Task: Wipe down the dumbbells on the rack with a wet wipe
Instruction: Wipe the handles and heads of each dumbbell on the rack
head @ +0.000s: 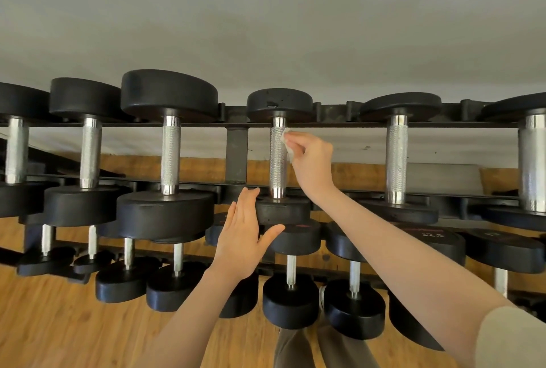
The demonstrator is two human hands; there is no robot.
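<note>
Grey wall behind, wood floor (59, 323) below; a black two-tier rack (236, 154) is loaded with rubber-headed dumbbells across both tiers. The dumbbell being worked (278, 157) sits on the upper tier just right of the rack's centre upright, heads resting on the front and rear rails, knurled steel handle spanning the gap between them. The wet wipe (287, 143) is pinched in the right hand (310, 160) and pressed against the right side of that handle near the rear rail. The left hand (245, 228) is held flat with fingers straight, gripping nothing, just beside the near head at the front rail; contact cannot be confirmed. Handling judgement: the dumbbell is rigid and heavy, likely to roll in its cradle if pushed, so bracing at the near head is advised. The wipe is soft, limp and light; it is best wrapped round the handle, and snagging on the knurling is to be expected.
</note>
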